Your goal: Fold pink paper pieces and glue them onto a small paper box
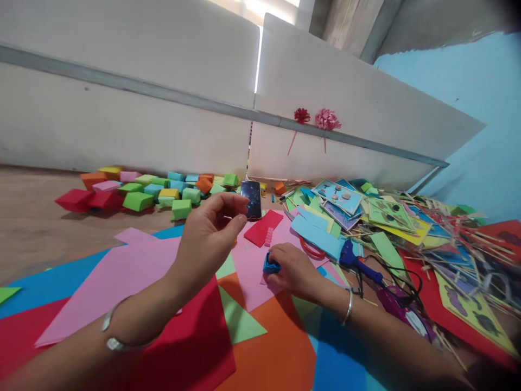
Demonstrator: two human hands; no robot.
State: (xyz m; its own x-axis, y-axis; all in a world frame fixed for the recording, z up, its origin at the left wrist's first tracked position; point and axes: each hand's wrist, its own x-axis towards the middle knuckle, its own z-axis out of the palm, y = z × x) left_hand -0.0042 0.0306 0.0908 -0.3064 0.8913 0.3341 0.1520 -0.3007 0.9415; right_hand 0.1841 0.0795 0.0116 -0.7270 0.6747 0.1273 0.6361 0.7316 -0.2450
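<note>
small blue object (pixel 271 264): lies within the grasp of the right hand (pixel 292 267), over the pink paper (pixel 248 279); whether it rests on the sheet cannot be told.
right hand: thumb and fingers curled around the blue piece, clamped on it and hiding much of its form.
left hand (pixel 214 231): raised, thumb and fingertips slightly apart, nothing visible between them; just beside the phone (pixel 251 198) in this view.
blue body: judged light and fairly stiff, perhaps smooth enough to slip; best held by its opposite sides, between thumb and curled fingers.
pink strip (pixel 269 237): small and ridged, lying near the blue object, partly over the red paper (pixel 260 231); probably very light and easily bent, to be pinched at one end.
pink paper: thin, likely soft and apt to crease; best taken by an edge.
paper blocks (pixel 138 201): beyond the left hand, probably light, hollow and crushable; best lifted by opposite faces, gently.
</note>
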